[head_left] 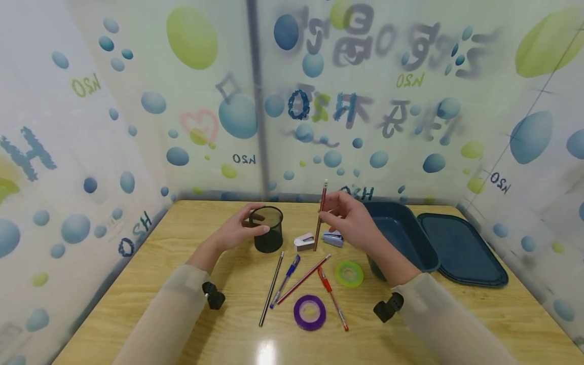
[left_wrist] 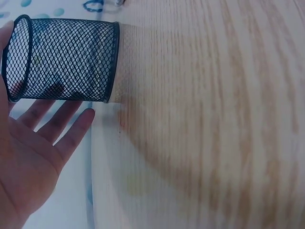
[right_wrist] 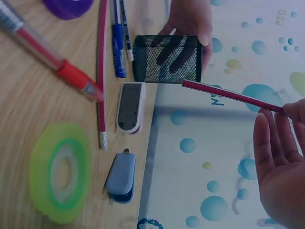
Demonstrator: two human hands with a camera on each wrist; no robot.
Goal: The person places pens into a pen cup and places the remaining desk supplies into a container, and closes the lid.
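My left hand point(head_left: 237, 230) grips a black mesh pen cup point(head_left: 269, 241) standing upright at the table's back. In the left wrist view, the thumb is at the cup's rim and the other fingers reach behind its mesh wall point(left_wrist: 76, 59). My right hand point(head_left: 349, 215) pinches a red pencil point(head_left: 321, 215) near its upper half, between thumb and fingertips. The pencil hangs almost upright, white-tipped end on top, to the right of the cup. Below that hand lie a small blue-grey stapler point(head_left: 333, 239) and a little white item with a dark top point(right_wrist: 130, 106).
Across the front lie a dark striped pencil point(head_left: 271, 288), a blue pen point(head_left: 287, 278), another red pencil point(head_left: 302, 280) and a red pen point(head_left: 326, 281). Tape rolls, one purple point(head_left: 297, 313) and one green point(head_left: 339, 274), sit nearby. At right stand a dark blue bin point(head_left: 399, 228) and its flat lid point(head_left: 463, 248).
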